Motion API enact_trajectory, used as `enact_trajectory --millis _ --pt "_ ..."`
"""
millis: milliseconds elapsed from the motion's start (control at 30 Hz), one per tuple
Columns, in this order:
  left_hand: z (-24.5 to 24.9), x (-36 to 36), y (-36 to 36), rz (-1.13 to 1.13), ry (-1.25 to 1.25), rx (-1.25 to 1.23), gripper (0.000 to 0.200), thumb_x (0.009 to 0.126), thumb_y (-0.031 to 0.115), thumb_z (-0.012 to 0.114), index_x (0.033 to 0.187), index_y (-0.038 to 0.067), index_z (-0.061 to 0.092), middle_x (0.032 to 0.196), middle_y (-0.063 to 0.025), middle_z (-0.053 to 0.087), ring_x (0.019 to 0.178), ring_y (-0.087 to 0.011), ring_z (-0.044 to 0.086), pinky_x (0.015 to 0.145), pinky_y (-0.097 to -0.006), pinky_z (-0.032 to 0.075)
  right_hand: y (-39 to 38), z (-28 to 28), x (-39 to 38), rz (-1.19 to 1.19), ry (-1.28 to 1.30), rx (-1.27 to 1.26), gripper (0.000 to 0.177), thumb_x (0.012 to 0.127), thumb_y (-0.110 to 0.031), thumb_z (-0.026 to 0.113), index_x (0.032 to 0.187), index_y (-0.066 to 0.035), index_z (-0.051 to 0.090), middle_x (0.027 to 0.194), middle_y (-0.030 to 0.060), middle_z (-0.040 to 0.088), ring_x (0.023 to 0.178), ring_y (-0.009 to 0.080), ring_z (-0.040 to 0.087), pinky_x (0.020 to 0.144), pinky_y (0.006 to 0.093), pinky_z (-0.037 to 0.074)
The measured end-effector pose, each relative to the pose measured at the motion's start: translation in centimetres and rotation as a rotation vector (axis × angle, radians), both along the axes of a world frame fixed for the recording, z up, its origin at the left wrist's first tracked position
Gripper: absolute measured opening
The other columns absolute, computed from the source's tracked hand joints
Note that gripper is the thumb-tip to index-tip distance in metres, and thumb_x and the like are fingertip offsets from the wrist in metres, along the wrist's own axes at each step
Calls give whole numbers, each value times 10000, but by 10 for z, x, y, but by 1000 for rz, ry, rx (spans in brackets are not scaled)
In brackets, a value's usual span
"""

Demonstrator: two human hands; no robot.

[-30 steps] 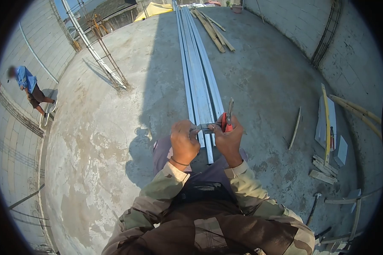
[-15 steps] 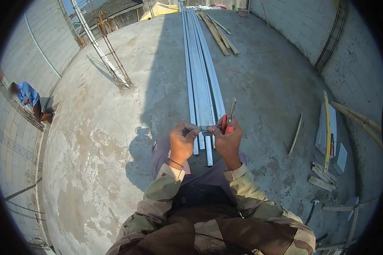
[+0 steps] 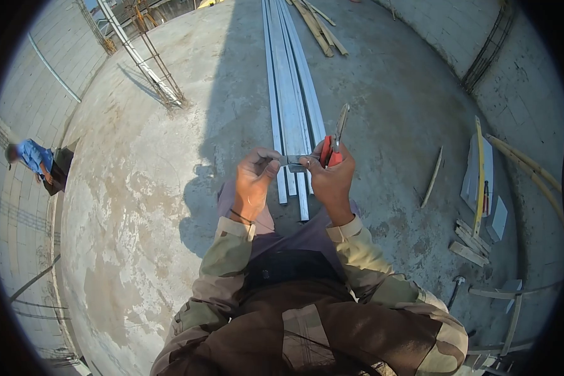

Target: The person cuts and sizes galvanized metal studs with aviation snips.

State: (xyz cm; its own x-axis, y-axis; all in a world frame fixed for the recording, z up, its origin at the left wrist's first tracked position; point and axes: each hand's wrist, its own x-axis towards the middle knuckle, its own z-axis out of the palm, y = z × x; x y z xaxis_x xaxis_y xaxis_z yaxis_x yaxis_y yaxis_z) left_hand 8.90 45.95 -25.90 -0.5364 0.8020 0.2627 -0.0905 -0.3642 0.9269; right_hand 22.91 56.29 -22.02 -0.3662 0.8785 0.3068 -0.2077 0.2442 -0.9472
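Observation:
My left hand [image 3: 252,182] is closed in a pinch on the left end of a small grey metal piece [image 3: 296,160]. My right hand [image 3: 333,188] pinches the other end between thumb and finger. The same hand also holds red-handled snips [image 3: 341,125], their metal blades pointing up and away from me. Both hands are in front of my knees, above the near ends of several long silver metal profiles [image 3: 289,94] lying on the floor. The fingers partly hide the ends of the small piece.
Wooden strips [image 3: 316,28] lie beside the far profiles. On the right are a yellow level [image 3: 479,175], white boards [image 3: 498,219], wood offcuts [image 3: 469,244] and a hammer [image 3: 457,291]. A person in blue [image 3: 37,160] is by the left wall. A rebar column [image 3: 147,59] rises at left.
My view has tilted downward. My left hand has moved slightly left, and more of the small metal piece shows between my hands. The person at left has changed posture, lowering an arm.

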Motion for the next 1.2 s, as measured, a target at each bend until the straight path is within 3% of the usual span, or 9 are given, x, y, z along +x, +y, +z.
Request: enact_trajectory --millis 67,133,167,267,400,533,567,800,1200 --pt "-9 -2 7 -84 -194 161 611 981 475 675 1327 -15 558 1227 -152 643 1189 -303 611 998 -456 494 5 1 0 -14 -4 12 264 780 98 785 889 -13 571 757 1 583 700 69 571 648 243 479" --pt "-28 -10 19 -331 -796 83 920 997 657 495 1556 -41 281 1450 -213 495 1387 -341 460 1163 -521 364 5 0 3 -15 27 -51 261 778 127 769 894 -9 579 781 17 600 730 91 600 684 256 505" --pt "-37 -14 33 -458 -708 55 989 995 717 390 1587 -44 172 1542 -243 404 1446 -362 398 1215 -559 296 4 -4 3 -15 21 -49 261 778 127 769 894 -9 579 781 17 600 730 91 600 684 256 505" --pt "-9 -1 73 -652 -854 227 917 1023 664 394 1579 -46 225 1569 -238 381 1494 -343 338 1241 -571 261 3 -26 -2 34 245 -218 249 790 156 744 893 -5 584 792 29 606 759 109 619 704 271 525" --pt "-29 -15 109 -687 -796 77 717 1025 445 599 1498 -44 371 1402 -198 566 1347 -301 547 1138 -486 475 4 -53 15 47 460 -344 253 868 1 795 1019 -13 592 893 46 661 749 130 634 686 278 526" --pt "-8 -8 99 -412 -616 -326 474 980 392 704 1189 -21 601 1040 -157 700 958 -255 733 889 -392 630 18 -36 73 -67 47 -145 186 924 -127 771 984 -18 632 847 10 656 778 94 592 695 289 489" --pt "0 -5 97 -377 -560 -374 461 987 442 680 1071 -8 624 865 -116 692 753 -216 726 707 -350 637 34 -39 94 -91 -172 -6 213 920 -167 776 989 -21 637 850 42 672 761 134 616 693 314 494" --pt "1 -9 103 -262 -270 -508 681 996 511 612 1224 -123 517 965 -141 624 809 -219 697 671 -358 599 56 11 126 78 -1000 610 270 885 -221 774 978 -24 614 864 199 644 789 448 612 661 479 470" --pt "-11 -15 99 -196 -229 -585 738 1005 524 584 1293 -144 460 1017 -175 611 875 -219 669 729 -349 568 72 32 95 218 -1108 875 285 858 -290 798 883 -40 665 747 166 651 703 419 624 629 497 470"
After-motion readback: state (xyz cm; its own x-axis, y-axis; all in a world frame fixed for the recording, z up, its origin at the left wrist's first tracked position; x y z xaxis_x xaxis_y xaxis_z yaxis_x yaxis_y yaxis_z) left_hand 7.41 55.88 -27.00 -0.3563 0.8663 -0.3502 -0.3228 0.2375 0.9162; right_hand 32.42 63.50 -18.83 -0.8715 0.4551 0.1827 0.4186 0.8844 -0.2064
